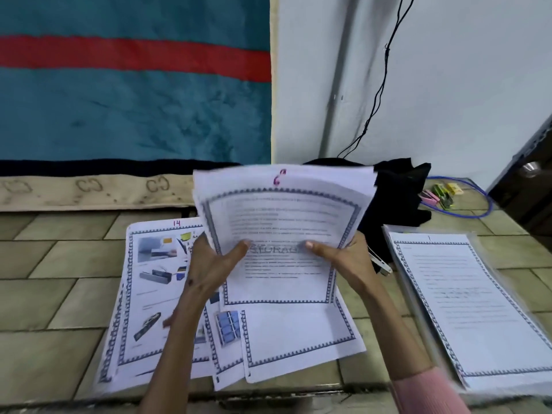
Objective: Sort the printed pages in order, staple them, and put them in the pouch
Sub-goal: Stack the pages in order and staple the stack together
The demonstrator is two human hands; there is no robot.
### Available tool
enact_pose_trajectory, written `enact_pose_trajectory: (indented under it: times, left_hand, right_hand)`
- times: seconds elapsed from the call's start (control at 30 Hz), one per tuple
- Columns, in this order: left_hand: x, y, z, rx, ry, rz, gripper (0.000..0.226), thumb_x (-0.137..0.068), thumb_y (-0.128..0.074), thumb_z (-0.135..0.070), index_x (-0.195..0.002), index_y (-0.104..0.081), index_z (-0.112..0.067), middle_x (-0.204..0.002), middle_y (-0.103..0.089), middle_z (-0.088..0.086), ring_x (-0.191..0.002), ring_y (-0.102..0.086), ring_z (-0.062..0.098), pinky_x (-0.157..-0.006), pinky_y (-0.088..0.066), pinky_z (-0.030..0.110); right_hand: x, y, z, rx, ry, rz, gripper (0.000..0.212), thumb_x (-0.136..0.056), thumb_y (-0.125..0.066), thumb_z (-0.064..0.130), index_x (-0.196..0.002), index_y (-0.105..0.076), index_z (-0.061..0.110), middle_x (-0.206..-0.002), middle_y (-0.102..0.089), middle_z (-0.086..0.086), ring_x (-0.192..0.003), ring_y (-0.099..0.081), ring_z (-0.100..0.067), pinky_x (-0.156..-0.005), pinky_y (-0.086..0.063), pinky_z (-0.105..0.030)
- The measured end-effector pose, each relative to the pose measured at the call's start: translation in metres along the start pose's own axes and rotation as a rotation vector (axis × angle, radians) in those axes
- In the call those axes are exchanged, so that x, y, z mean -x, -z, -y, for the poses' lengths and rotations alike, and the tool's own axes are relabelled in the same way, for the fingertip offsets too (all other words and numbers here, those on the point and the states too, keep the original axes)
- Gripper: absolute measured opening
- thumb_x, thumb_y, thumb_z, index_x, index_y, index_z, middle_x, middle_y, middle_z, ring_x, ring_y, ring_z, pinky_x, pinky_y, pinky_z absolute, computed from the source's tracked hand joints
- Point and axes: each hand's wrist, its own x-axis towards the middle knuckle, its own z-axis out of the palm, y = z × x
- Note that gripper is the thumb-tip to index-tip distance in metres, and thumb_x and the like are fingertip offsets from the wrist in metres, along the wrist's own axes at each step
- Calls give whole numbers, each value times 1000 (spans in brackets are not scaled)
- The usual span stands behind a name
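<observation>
I hold a raised bundle of printed pages point(283, 222) with both hands; its front sheet bears a pink handwritten 6 at the top. My left hand point(212, 264) grips the bundle's lower left edge and my right hand point(337, 258) its lower right edge, thumbs on the front. Under the bundle, loose pages lie spread on the floor, among them page 14 point(155, 294) with pictures. To the right lies a page marked 1 point(469, 300) on a clear plastic pouch point(403, 282). A silver stapler point(380, 264) shows partly behind my right hand.
The floor is tiled in beige point(59, 264). A black cloth point(400, 192) lies behind the bundle. Coloured clips point(439, 192) and a blue cable point(475, 210) sit at the far right by a dark door. A teal and red blanket point(134, 85) hangs at the back.
</observation>
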Motion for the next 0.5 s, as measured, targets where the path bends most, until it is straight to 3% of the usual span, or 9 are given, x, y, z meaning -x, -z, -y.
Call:
enact_pose_trajectory:
  times: [0.03, 0.1, 0.23, 0.3, 0.37, 0.43, 0.5]
  left_hand:
    - [-2, 2, -2, -21, -38, -5, 29, -77, -71, -7, -95, -58, -26, -90, -61, -15, -74, -60, -15, -74, -51, 14]
    - [-5, 5, -2, -54, -77, 15, 31, -78, -71, -9, -102, -58, -22, -90, -61, -19, -73, -60, -19, -66, -50, 4]
    - [-3, 7, 18, -157, 32, 139, 44, -82, -67, -10, -121, -49, -17, -112, -61, -5, -101, -59, 11, -92, -50, 33]
    - [3, 4, 28, -159, 75, 140, 38, -83, -67, -11, -116, -53, -22, -109, -61, -6, -102, -59, 15, -95, -49, 38]
    - [7, -2, 33, -132, 84, 94, 29, -80, -70, -16, -106, -60, -25, -100, -64, -10, -96, -64, 9, -91, -52, 36]
    - [9, -7, 31, -84, 88, 17, 23, -77, -73, -19, -95, -63, -30, -90, -65, -18, -82, -63, -12, -83, -53, 28]
    - [9, -12, 26, -7, 107, -70, 21, -74, -75, -19, -85, -64, -33, -82, -64, -22, -70, -61, -18, -74, -54, 19]
  right_hand:
    - [-2, -1, 2, -26, 13, -30, 27, -67, -77, -4, -85, -69, 15, -77, -74, 15, -77, -71, -4, -64, -53, -14]
    - [-4, 1, 4, -58, 42, -61, 25, -68, -76, -3, -85, -70, 15, -78, -74, 14, -78, -71, -5, -64, -53, -16]
    - [1, 4, -9, 8, -7, -19, 30, -66, -80, -1, -85, -69, 19, -77, -73, 19, -77, -70, 0, -64, -52, -12]
    - [7, 2, -21, 27, -89, 4, 32, -65, -82, 3, -86, -69, 23, -79, -73, 19, -79, -70, -1, -66, -55, -14]
    - [9, -1, -29, 20, -139, -17, 30, -65, -83, 5, -82, -69, 24, -76, -73, 18, -77, -71, -2, -65, -55, -15]
    - [6, -5, -27, -5, -147, -41, 26, -66, -82, 5, -78, -70, 24, -73, -73, 18, -74, -70, -2, -62, -53, -14]
    - [2, -7, -23, -34, -125, -52, 25, -66, -81, 4, -77, -70, 24, -74, -73, 17, -75, -71, -3, -62, -54, -15]
